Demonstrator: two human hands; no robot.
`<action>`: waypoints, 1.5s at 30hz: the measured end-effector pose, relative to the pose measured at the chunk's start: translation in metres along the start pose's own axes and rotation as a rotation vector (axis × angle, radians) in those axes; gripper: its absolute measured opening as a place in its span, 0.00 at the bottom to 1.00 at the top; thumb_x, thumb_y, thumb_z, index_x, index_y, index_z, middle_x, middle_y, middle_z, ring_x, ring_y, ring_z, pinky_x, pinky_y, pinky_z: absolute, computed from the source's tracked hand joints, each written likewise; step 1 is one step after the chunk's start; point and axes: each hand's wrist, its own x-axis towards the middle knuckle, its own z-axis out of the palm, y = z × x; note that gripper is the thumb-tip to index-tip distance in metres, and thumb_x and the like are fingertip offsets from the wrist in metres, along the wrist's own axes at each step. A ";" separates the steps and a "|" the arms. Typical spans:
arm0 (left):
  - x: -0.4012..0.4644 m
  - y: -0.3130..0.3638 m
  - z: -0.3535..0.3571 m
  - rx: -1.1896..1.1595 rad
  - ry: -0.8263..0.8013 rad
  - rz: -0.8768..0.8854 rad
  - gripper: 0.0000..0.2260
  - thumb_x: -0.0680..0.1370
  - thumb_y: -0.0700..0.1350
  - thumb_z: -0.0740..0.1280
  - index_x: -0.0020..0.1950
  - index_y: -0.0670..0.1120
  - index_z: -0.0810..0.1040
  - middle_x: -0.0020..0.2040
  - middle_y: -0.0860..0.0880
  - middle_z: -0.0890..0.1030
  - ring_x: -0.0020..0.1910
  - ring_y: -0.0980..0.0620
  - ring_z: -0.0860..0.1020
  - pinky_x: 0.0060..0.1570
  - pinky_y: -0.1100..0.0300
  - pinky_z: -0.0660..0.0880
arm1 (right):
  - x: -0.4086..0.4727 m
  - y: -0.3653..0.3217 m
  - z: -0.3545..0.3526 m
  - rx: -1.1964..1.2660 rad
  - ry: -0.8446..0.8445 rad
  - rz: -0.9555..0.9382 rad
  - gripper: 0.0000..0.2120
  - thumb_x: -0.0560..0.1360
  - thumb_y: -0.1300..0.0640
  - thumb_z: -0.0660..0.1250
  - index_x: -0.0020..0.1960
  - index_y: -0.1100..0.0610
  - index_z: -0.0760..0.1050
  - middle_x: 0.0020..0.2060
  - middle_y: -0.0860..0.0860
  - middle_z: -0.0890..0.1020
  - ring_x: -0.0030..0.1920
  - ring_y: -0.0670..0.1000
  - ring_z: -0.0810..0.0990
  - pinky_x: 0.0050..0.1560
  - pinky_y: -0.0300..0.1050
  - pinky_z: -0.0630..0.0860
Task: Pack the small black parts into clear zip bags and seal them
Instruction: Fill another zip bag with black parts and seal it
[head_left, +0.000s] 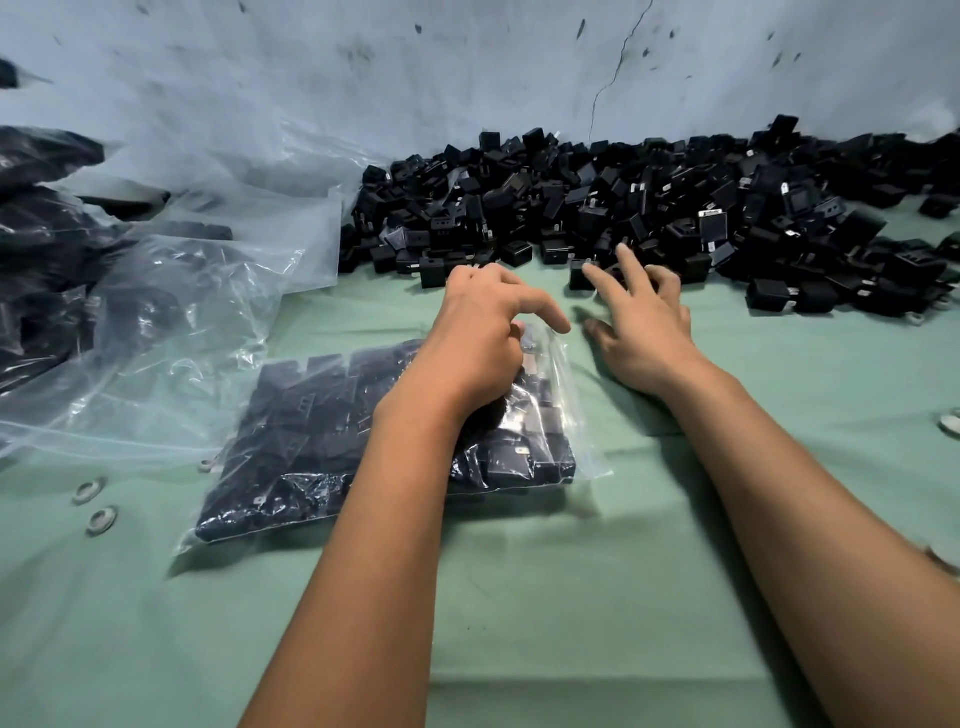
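Note:
A clear zip bag packed with small black parts lies flat on the green cloth in the middle. My left hand rests on the bag's upper right corner and pinches the plastic there. A large heap of loose black parts stretches along the back, from the centre to the right edge. My right hand hovers at the heap's front edge with fingers spread, fingertips just at a loose black part. It holds nothing.
Empty clear bags lie crumpled at the left, with filled bags of black parts behind them. Two metal eyelets sit in the cloth at the front left. A pale stained wall closes the back.

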 end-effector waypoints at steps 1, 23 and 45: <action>0.000 0.000 0.000 0.001 0.004 0.002 0.25 0.79 0.28 0.61 0.54 0.57 0.86 0.59 0.52 0.76 0.64 0.53 0.64 0.54 0.76 0.55 | 0.001 0.001 0.001 -0.011 -0.028 0.006 0.29 0.84 0.47 0.61 0.81 0.41 0.54 0.83 0.47 0.47 0.80 0.59 0.46 0.75 0.64 0.56; -0.004 -0.011 -0.009 -0.130 0.055 -0.056 0.10 0.73 0.42 0.79 0.44 0.59 0.85 0.56 0.52 0.78 0.64 0.49 0.71 0.68 0.51 0.68 | -0.014 -0.013 -0.012 0.849 0.070 0.000 0.13 0.73 0.54 0.79 0.56 0.56 0.84 0.41 0.54 0.87 0.37 0.48 0.84 0.44 0.41 0.80; 0.000 -0.008 -0.004 -0.112 0.130 -0.015 0.08 0.74 0.41 0.78 0.47 0.54 0.86 0.53 0.53 0.80 0.60 0.49 0.75 0.61 0.46 0.73 | -0.021 0.000 -0.037 0.951 -0.698 -0.188 0.22 0.69 0.67 0.77 0.61 0.65 0.78 0.53 0.61 0.83 0.54 0.58 0.81 0.67 0.61 0.75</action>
